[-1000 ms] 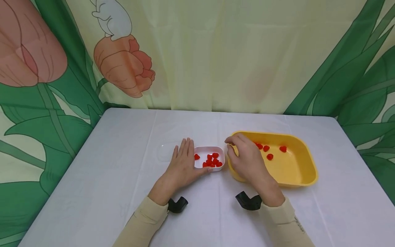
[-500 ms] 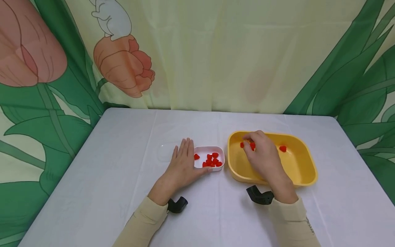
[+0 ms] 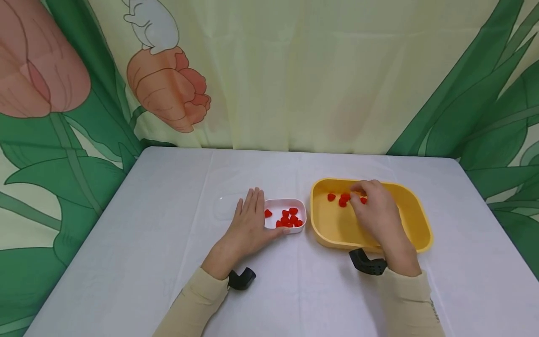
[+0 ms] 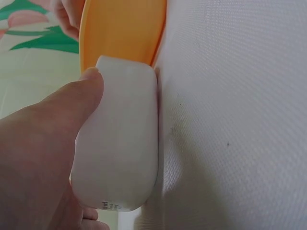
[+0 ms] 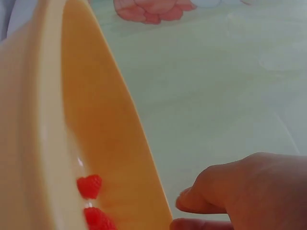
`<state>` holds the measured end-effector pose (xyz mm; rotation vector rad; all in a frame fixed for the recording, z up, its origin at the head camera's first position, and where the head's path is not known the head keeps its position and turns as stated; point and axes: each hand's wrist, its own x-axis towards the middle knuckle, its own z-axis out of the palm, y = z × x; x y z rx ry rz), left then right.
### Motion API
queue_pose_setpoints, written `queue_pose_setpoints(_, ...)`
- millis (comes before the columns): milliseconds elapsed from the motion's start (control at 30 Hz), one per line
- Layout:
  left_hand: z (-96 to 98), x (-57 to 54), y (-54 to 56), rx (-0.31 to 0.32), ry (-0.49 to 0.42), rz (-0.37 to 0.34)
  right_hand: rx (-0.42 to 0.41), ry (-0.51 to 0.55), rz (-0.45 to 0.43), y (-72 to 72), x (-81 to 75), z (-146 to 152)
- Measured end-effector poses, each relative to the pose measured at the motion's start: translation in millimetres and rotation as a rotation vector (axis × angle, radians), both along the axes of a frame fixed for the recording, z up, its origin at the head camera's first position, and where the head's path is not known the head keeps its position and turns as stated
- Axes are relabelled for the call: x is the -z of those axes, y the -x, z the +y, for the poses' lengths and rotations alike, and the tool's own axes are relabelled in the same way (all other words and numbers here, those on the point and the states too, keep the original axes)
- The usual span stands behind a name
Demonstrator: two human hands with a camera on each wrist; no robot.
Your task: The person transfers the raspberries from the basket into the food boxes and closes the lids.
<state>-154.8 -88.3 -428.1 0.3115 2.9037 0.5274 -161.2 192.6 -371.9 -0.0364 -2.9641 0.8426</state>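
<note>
- Red pieces (image 3: 343, 203) lie loose in a yellow tray (image 3: 337, 227), which stands on the desk (image 3: 278, 299) nearer its right edge than its left; three sit near one another at the tray's left end, towards the far wall, and another shows by my right hand (image 3: 376, 210).
- That hand is over the tray, thumb and forefinger bent towards each other beside the red piece; I cannot tell whether these fingers grasp it.
- More red pieces are in a small white box (image 3: 276, 208), just left of the tray and about midway between the desk's left and right edges. Most are bunched towards the box's right end; one lies apart, beside my left fingers.
- My left hand (image 3: 248, 231) rests against the box, its fingers straight and pointing to the desk's far edge, clasping nothing, the thumb laid on the near rim.
- A clear plastic piece (image 3: 225, 208) lies just beyond that hand, on the side of the desk's left edge.
- Past the far edge hangs a pale curtain (image 3: 294, 93) with printed flowers and leaves.
</note>
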Motion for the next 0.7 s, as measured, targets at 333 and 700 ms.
queue_pose_setpoints(333,0.3,0.7,0.0,0.006,-0.003,-0.005,0.074,-0.005,-0.104,2.7,6.7,17)
queue_pose_setpoints(700,0.7,-2.7,1.0,0.013,-0.021,-0.041,0.110,-0.050,-0.172,4.1,11.1,26)
